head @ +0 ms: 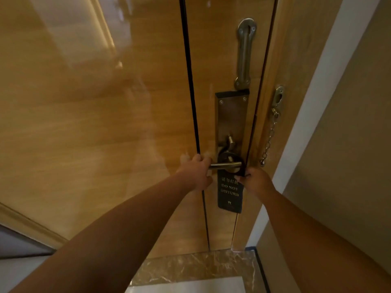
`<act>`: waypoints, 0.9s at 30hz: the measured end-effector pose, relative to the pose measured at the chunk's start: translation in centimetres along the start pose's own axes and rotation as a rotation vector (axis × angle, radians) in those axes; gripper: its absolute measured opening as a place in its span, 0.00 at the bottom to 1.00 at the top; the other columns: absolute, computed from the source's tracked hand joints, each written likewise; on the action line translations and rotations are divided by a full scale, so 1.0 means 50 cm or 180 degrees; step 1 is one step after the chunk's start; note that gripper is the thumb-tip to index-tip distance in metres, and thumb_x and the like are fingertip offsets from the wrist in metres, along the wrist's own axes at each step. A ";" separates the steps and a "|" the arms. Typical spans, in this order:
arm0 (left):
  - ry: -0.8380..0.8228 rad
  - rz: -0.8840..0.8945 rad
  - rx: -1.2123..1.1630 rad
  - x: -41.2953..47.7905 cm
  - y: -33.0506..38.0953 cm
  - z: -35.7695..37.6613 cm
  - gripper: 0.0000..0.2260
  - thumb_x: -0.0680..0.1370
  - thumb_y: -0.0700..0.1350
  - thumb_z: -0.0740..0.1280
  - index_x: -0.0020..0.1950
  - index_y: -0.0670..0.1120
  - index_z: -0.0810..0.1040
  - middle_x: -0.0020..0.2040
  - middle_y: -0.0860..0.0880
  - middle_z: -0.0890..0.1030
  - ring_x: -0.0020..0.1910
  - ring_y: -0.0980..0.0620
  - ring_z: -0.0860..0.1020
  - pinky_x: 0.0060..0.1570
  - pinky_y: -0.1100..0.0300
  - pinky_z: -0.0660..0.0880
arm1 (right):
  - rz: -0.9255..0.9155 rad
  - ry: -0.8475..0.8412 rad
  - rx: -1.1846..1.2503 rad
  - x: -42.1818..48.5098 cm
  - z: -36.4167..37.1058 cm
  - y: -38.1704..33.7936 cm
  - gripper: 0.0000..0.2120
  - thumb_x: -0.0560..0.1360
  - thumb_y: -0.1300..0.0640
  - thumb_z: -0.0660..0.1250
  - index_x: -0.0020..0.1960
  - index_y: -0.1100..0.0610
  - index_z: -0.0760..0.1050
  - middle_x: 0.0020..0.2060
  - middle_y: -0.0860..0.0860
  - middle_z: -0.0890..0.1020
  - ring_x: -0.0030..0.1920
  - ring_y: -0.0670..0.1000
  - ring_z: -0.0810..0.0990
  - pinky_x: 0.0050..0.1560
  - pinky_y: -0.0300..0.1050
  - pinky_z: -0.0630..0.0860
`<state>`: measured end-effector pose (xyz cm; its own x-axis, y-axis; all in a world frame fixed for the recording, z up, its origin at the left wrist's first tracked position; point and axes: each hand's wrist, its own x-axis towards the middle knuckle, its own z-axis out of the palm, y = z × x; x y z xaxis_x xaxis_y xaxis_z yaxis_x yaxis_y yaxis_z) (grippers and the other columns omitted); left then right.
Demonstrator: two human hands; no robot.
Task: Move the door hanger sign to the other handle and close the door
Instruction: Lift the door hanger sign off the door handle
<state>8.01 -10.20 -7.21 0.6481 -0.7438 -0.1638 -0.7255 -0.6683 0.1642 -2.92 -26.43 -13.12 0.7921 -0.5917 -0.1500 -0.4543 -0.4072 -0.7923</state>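
Note:
A black door hanger sign reading "DO NOT DISTURB" hangs from the metal lever handle on the wooden door. The handle belongs to a tall lock plate. My left hand is closed around the free end of the handle, left of the sign. My right hand pinches the sign's upper right edge, just below its loop. The door sits against its frame on the right.
A metal slide bar for the chain is fixed above the lock plate. A door chain hangs from the frame on the right. A pale wall runs along the right side. Brown marble threshold lies below.

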 end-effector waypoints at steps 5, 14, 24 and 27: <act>-0.0163 0.0040 -0.0404 -0.008 -0.005 -0.024 0.18 0.71 0.49 0.63 0.60 0.50 0.67 0.56 0.44 0.73 0.54 0.42 0.73 0.58 0.41 0.69 | -0.0152 -0.0126 -0.0325 -0.030 -0.048 -0.017 0.10 0.72 0.51 0.69 0.34 0.51 0.72 0.33 0.52 0.81 0.35 0.51 0.81 0.38 0.46 0.76; 0.0091 -0.0200 -0.1646 -0.028 -0.083 -0.087 0.17 0.78 0.45 0.57 0.67 0.44 0.67 0.65 0.40 0.73 0.62 0.42 0.72 0.56 0.54 0.68 | 0.0143 -0.0593 0.0062 -0.069 -0.044 -0.103 0.05 0.71 0.58 0.70 0.40 0.56 0.74 0.38 0.55 0.83 0.36 0.49 0.84 0.33 0.40 0.79; 0.0269 -0.0317 -0.1946 -0.053 -0.169 -0.136 0.21 0.78 0.56 0.55 0.64 0.44 0.70 0.65 0.42 0.72 0.63 0.43 0.69 0.56 0.55 0.64 | 0.0046 -0.1800 0.0643 -0.083 0.125 -0.191 0.04 0.73 0.59 0.69 0.42 0.51 0.77 0.31 0.46 0.83 0.29 0.44 0.82 0.26 0.34 0.74; 0.0085 -0.0276 -0.2006 -0.039 -0.155 -0.118 0.22 0.78 0.57 0.54 0.60 0.43 0.74 0.58 0.41 0.77 0.57 0.41 0.75 0.60 0.48 0.71 | 0.0220 -0.2007 0.0704 -0.086 0.102 -0.167 0.06 0.72 0.56 0.70 0.49 0.54 0.78 0.36 0.49 0.84 0.36 0.49 0.83 0.35 0.39 0.74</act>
<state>13.74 -3.65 -2.41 0.7097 -0.6814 -0.1791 -0.4000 -0.5990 0.6936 -0.43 -16.95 -8.86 0.8812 -0.0643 -0.4683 -0.4715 -0.1912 -0.8609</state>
